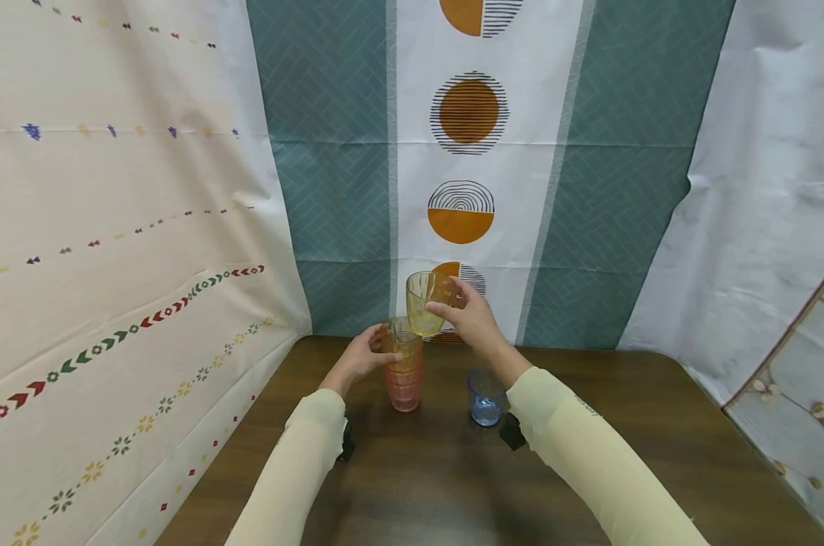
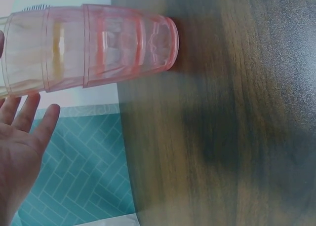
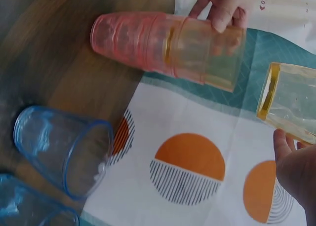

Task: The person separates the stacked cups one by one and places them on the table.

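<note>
Yellow plastic catches the light as a person's right hand [image 1: 471, 318] holds a single yellow tumbler [image 1: 427, 302] in the air, fingers curled round its rim and wall, just above and to the right of a stack of tumblers [image 1: 404, 368] standing on the dark wooden bench [image 1: 630, 447]. The tumbler is tilted slightly, its base angled toward the stack's open mouth.

The stack is built of pink tumblers below with a yellow-tinted one nested on top, seen most clearly from the right wrist [image 3: 168, 46]. The person's left hand [image 1: 367, 355] touches the stack near its upper rim; the right wrist view shows fingertips [image 3: 224, 18] pressed against the top tumbler, a steadying contact by the look of it, while the left wrist view shows the palm [image 2: 22, 137] spread with fingers fairly straight beside the stack [image 2: 94, 46]. Whether the thumb wraps round the far side cannot be told.

A blue tumbler [image 1: 486, 397] stands apart on the bench, just right of the stack and below the right forearm; the right wrist view shows a second blue one [image 3: 29, 204] close beside it. Pale yellow sleeves [image 1: 582, 447] cover both arms, and patterned cloth [image 1: 462, 114] with orange circles hangs behind the bench.
</note>
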The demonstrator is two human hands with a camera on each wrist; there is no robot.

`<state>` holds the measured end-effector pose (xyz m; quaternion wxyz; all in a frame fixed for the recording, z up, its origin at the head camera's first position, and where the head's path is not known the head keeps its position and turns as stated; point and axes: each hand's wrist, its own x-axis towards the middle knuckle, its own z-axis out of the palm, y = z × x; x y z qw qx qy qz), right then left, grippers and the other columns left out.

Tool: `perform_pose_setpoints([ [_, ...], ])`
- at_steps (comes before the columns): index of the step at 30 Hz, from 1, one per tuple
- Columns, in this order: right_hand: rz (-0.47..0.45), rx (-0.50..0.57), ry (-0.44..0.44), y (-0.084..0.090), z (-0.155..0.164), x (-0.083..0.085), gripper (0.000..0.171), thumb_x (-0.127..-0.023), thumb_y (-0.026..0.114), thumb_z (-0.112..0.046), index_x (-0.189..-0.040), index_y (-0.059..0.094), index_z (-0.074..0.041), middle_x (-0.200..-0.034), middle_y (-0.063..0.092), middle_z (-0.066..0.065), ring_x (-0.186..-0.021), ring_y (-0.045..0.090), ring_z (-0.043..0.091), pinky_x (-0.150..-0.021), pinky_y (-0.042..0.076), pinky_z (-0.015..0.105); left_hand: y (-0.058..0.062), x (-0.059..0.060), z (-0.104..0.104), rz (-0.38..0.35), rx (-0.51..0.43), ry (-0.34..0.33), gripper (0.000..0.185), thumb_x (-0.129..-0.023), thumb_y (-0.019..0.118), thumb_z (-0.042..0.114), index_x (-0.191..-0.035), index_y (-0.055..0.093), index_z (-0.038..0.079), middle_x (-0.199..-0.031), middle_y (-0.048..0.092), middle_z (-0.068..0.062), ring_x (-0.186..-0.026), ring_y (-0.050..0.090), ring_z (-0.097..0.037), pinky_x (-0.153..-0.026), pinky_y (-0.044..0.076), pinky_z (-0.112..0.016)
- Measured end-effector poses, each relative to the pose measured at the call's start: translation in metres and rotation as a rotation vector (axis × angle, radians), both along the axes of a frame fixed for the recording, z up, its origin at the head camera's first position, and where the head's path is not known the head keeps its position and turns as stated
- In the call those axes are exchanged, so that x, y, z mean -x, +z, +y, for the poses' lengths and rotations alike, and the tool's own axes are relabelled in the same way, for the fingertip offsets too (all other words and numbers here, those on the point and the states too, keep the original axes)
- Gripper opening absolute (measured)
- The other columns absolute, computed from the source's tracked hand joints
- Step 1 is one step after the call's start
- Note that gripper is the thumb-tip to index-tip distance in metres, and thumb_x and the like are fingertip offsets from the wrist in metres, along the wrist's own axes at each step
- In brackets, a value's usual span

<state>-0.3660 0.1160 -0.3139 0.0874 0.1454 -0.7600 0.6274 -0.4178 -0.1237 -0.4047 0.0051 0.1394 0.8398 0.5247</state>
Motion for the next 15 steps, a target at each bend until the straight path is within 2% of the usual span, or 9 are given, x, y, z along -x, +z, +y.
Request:
perform_pose_setpoints([
  [7, 0.024, -0.005, 0.011, 0.004, 0.026, -0.006, 0.081, -0.091, 0.074, -0.033, -0.156, 0.030, -0.012, -0.151, 0.041, 0.010, -0.136, 0.043, 0.031, -0.108, 0.040, 0.048, -0.002, 0.000, 0.000, 0.003, 0.003, 0.002, 0.081, -0.086, 0.080, 0.017, -0.152, 0.034, 0.006, -0.150, 0.044, -0.015, -0.139, 0.039, -0.036, -0.110, 0.037, -0.051],
  [15, -0.003, 0.023, 0.008, 0.003, 0.063, -0.012, 0.079, -0.095, 0.070, -0.026, -0.157, 0.025, -0.007, -0.157, 0.033, 0.014, -0.141, 0.036, 0.033, -0.114, 0.031, 0.051, -0.005, -0.002, -0.002, -0.031, 0.024, 0.012, 0.079, -0.087, 0.079, 0.024, -0.151, 0.037, 0.005, -0.146, 0.048, -0.020, -0.135, 0.045, -0.036, -0.107, 0.041, -0.051],
])
